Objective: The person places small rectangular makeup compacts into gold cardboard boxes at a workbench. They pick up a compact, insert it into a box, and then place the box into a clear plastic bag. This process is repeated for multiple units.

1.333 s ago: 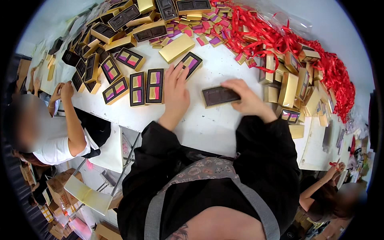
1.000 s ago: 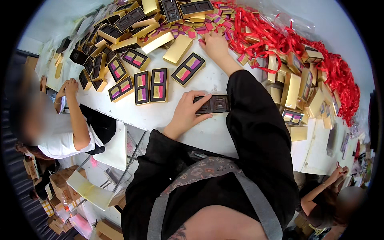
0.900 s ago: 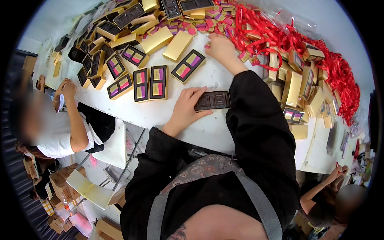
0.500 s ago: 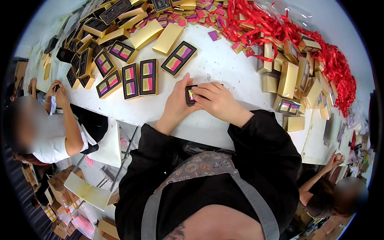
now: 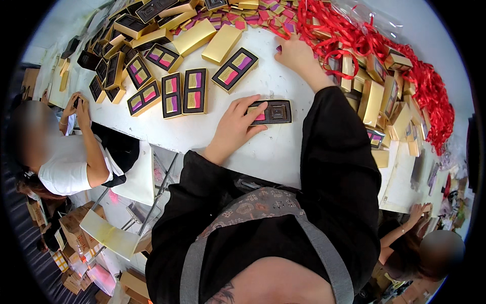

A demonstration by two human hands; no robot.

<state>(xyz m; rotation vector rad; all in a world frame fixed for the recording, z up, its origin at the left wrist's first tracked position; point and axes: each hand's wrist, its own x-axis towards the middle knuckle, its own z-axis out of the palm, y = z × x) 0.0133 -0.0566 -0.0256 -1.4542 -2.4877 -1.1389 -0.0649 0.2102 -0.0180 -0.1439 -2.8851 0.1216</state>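
My left hand (image 5: 235,124) holds the left end of a small black tray (image 5: 286,112) against the white table. A pink and gold square (image 5: 259,116) shows under its fingers in one compartment; the other compartment is bare. My right hand (image 5: 297,54) is stretched to the far side of the table, fingers closed, beside red ribbon. At its left edge a piece of a purple square (image 5: 279,48) shows between the fingers. Left of the tray lie several gold boxes with black insets, such as one box (image 5: 195,91), each filled with two coloured squares.
Gold lids (image 5: 221,44) and a heap of black trays and gold boxes (image 5: 115,71) lie at the far left. Loose coloured squares (image 5: 243,17) spread along the back. Red ribbons (image 5: 428,96) and stacked gold boxes (image 5: 372,104) cover the right. Co-workers sit at both sides.
My right hand has left the tray and reached out to the far side, closing on a purple square. The left hand stays on the tray, now lying flatter and turned lengthwise.
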